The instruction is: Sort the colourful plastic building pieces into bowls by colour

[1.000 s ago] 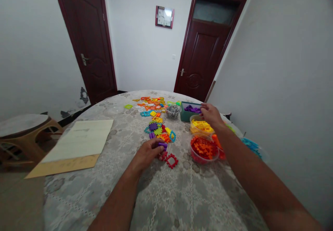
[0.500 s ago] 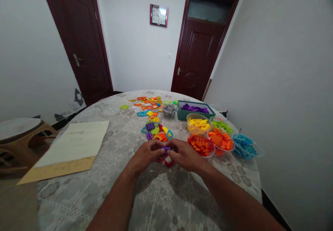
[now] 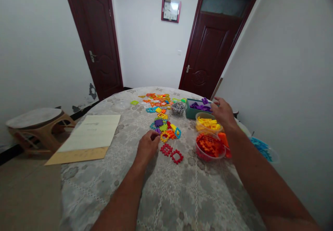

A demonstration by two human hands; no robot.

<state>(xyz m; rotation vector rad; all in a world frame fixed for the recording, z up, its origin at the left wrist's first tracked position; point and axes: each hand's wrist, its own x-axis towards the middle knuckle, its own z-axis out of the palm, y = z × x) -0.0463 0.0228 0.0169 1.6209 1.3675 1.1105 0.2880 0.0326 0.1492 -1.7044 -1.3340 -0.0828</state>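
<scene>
Parts the hands, unlike half a second ago, when both met over one purple piece close in front. Stretches the right hand point(image 3: 221, 112) out above the yellow tub point(image 3: 200, 128) to the teal box point(image 3: 191, 114), as it did a second ago. Carries the purple piece point(image 3: 205, 101) there, right at the bent fingertips over the box's rim; cannot tell whether still pinched or already let go. Rests the left hand point(image 3: 147, 146) on the table point(image 3: 182, 196), a little farther out than before, fingers curled, tips touching a small purple block point(image 3: 158, 131) at the near edge of the loose pile of pieces point(image 3: 163, 125); cannot tell whether gripped, with the grip hidden behind the knuckles. Leaves two red square frames point(image 3: 171, 153) bare and flat just right of the left hand, no longer covered by the hands, with the red tub point(image 3: 205, 157) near them on the right. Shows the sheet of paper point(image 3: 91, 132) unmoved, well apart on the left
</scene>
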